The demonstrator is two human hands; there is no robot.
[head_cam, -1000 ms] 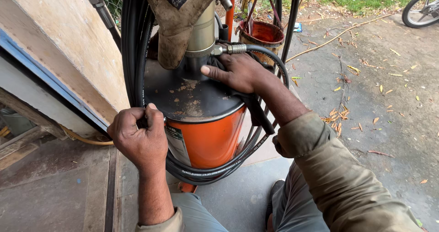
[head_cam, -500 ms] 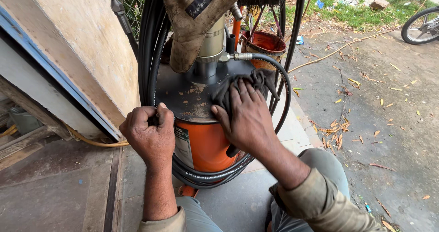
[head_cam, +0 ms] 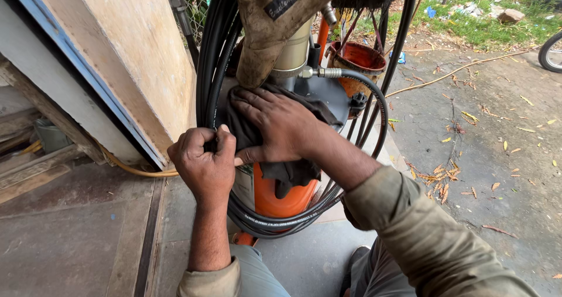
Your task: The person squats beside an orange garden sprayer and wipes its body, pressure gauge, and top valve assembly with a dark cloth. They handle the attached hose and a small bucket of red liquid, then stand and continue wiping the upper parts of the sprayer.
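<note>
Right hand [head_cam: 281,124] flat, fingers spread on dark rag [head_cam: 275,168], hiding lid; left hand [head_cam: 204,162] fisted on hoses [head_cam: 213,68]

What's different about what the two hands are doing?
The left hand is curled into a fist around the black hoses; the right hand lies flat and spread on a dark rag. The left sits at the orange drum's edge, the right on its grey lid. Both are bare, with olive sleeves.
</note>
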